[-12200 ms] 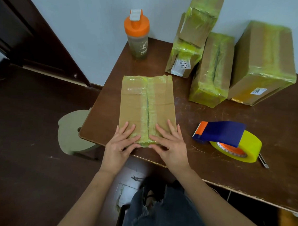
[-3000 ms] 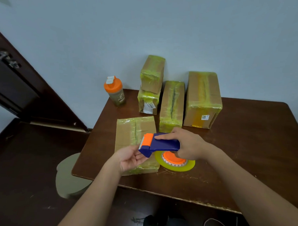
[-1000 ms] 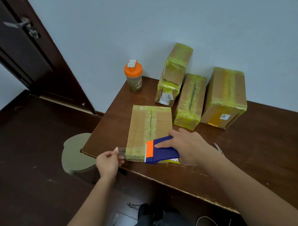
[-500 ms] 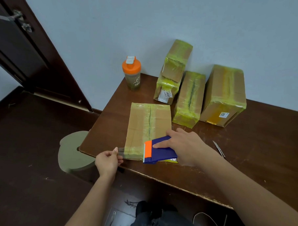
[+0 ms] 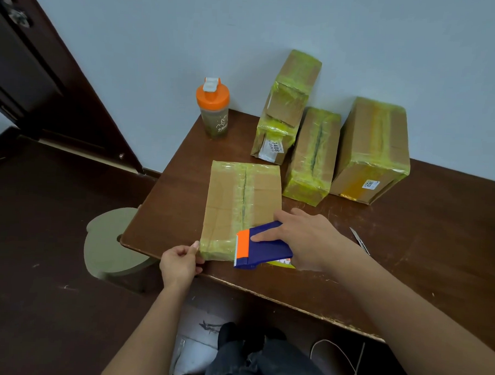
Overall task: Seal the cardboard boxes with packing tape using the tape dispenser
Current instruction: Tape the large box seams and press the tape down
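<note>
Brown wooden table [image 5: 408,251] as landmark throughout; near-left corner carrying the flat cardboard box [image 5: 234,198], already taped along the centre seam and across the far end. Behind that box, toward the wall: three taped boxes [image 5: 373,147], and an orange-lidded shaker bottle [image 5: 214,109] at the far-left table corner. At the near edge of the flat box: blue-and-orange tape dispenser [image 5: 262,246], clamped in the right hand [image 5: 303,238], index finger laid along the blue body, serrated blade facing left. Left hand [image 5: 180,262] just off the near-left box corner, thumb and fingers pinched together on the free end of the yellow-green tape strip [image 5: 216,247], pressing it against the corner. Likely step: laying a cross strip over the near end. Risks, largest first: box overhang close to the table edge, so a hard pull toward the left could slide the whole box off; uneven tension between the two hands could skew or wrinkle the strip; early release of the pinched end could let the tape spring back and stick to itself; blade teeth close to the left fingers at the cut. Small metal blade or cutter [image 5: 359,240] lying right of the dispenser hand, exact type unclear; contact possible on withdrawal of the right arm.
</note>
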`<action>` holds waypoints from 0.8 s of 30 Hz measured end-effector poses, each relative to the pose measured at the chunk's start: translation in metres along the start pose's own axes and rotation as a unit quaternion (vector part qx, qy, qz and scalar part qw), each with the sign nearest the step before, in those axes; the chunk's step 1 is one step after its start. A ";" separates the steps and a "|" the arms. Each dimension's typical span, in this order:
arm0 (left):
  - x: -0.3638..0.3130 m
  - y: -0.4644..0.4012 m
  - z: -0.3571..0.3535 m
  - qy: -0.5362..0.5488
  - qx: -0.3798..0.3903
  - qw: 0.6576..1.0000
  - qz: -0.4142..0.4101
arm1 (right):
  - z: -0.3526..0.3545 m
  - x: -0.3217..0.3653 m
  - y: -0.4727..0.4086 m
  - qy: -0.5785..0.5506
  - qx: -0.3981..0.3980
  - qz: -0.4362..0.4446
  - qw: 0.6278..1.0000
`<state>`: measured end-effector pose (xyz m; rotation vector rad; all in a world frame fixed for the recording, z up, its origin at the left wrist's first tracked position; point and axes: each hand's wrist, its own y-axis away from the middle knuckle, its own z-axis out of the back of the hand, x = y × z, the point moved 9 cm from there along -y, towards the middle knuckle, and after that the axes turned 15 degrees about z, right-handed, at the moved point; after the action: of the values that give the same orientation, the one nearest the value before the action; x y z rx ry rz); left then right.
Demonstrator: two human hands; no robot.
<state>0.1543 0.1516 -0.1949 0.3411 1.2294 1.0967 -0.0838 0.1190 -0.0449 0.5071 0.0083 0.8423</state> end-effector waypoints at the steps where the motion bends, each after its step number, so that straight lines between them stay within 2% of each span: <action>1: 0.000 0.000 0.000 -0.013 -0.006 1.000 -0.006 | 0.000 0.000 0.000 -0.002 -0.002 0.001 1.000; 6: 0.000 0.009 0.001 -0.045 -0.050 0.997 -0.043 | 0.000 0.004 -0.002 0.010 -0.001 0.012 1.000; 10: -0.008 0.013 0.003 -0.120 -0.089 0.986 -0.069 | 0.000 0.007 -0.004 0.018 -0.004 0.016 1.000; 13: -0.008 0.012 0.015 -0.146 -0.103 0.983 -0.051 | 0.000 0.008 -0.007 0.026 0.003 0.015 1.000; 17: -0.036 0.039 0.017 -0.124 -0.113 0.949 -0.266 | -0.001 0.007 -0.006 0.026 0.018 0.012 0.999; 20: -0.044 0.054 0.001 -0.122 -0.037 0.934 -0.335 | 0.000 0.004 -0.005 0.022 0.019 0.005 1.000; 24: -0.046 0.043 -0.008 -0.165 0.004 0.942 -0.293 | 0.001 0.005 -0.008 0.017 0.016 0.010 1.000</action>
<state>0.1297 0.1319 -0.1395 0.1376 0.9428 0.4929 -0.0746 0.1176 -0.0462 0.5226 0.0486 0.8720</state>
